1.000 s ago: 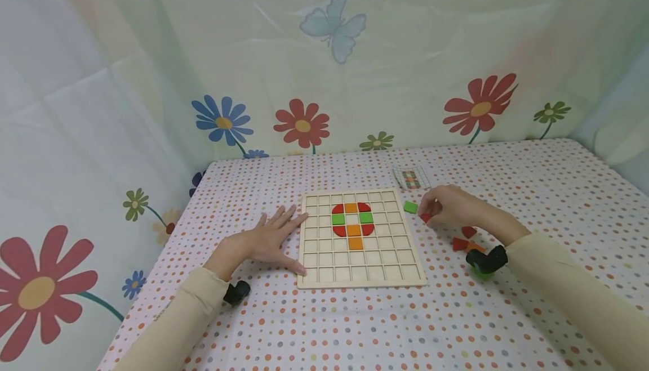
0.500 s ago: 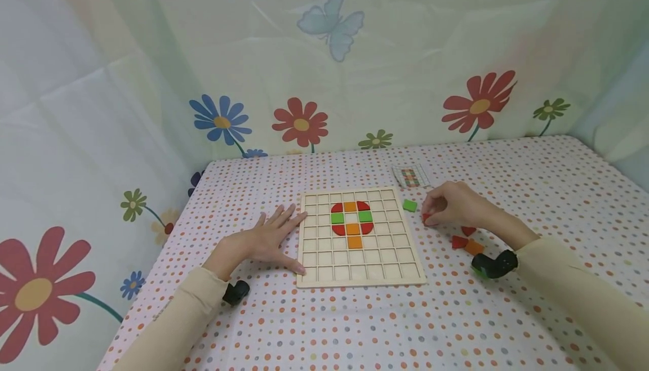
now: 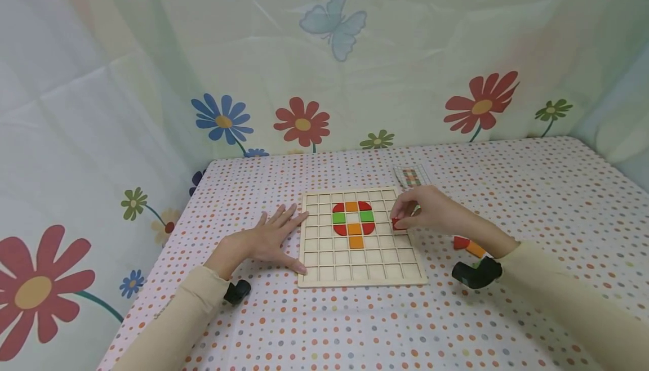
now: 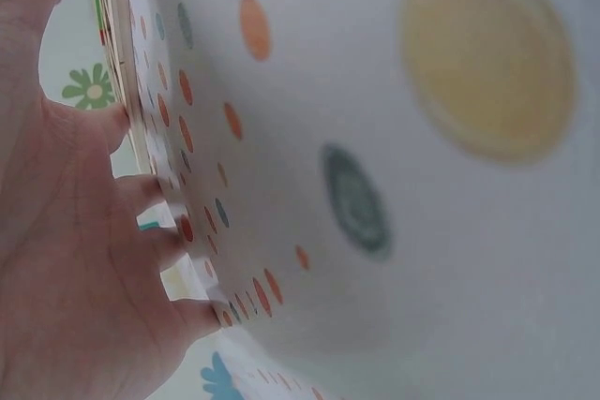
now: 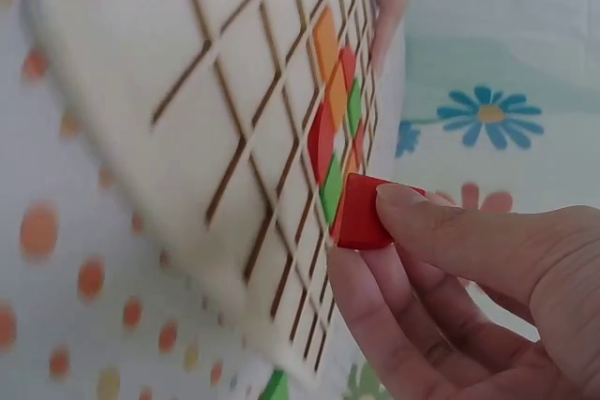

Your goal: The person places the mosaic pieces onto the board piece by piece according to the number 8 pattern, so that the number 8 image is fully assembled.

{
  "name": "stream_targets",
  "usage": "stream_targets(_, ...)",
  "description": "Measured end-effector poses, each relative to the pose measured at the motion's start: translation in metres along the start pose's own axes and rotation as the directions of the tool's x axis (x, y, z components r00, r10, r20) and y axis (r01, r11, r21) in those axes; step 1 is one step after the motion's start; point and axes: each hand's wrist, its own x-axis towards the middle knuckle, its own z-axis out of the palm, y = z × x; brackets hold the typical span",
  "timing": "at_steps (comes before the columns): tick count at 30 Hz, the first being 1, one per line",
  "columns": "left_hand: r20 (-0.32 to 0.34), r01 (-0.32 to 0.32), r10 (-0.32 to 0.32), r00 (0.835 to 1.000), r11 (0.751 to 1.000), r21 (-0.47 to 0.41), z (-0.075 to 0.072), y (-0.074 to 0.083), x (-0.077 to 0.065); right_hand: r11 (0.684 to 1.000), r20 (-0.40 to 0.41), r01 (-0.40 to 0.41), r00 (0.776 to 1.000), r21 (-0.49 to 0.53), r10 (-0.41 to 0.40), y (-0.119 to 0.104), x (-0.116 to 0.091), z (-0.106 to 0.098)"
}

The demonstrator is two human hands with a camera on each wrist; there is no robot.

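A wooden grid board [image 3: 362, 272] lies on the table, with red, green and orange tiles set in a ring and an orange tile [image 3: 356, 242] below it. My right hand [image 3: 426, 209] pinches a red tile [image 5: 367, 214] between thumb and fingers, held over the board's right edge. In the right wrist view the tile has a straight-sided face turned to the camera. Spread flat, my left hand [image 3: 266, 241] rests at the board's left edge, its thumb and a fingertip touching the frame. The left wrist view shows its palm [image 4: 84, 231] and fingers on the cloth.
A small pattern card [image 3: 412, 176] lies behind the board's far right corner. Loose red [image 3: 461, 242] and orange [image 3: 475, 249] tiles lie under the right forearm, with a green one partly hidden by the wrist camera [image 3: 476, 272]. Dotted cloth covers the table; a flowered curtain stands behind.
My right hand has picked up the red tile from the table and moved left to the board's right edge. The left hand has stayed in place.
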Motion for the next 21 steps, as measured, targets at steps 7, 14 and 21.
stream_targets(7,0.000,0.003,-0.003,1.000,1.000,0.003,0.001,0.000,0.001,0.996,0.070,0.016,0.997,0.092,-0.022,-0.014,0.013,0.023)
stream_targets(14,-0.002,0.004,-0.004,1.000,1.000,-0.001,0.004,-0.001,0.002,0.993,0.090,0.030,0.995,0.111,-0.041,-0.020,0.019,0.040)
stream_targets(21,-0.006,0.000,0.000,1.000,1.000,-0.005,0.002,-0.003,0.003,0.992,0.078,0.064,0.994,0.110,-0.073,-0.018,0.022,0.044)
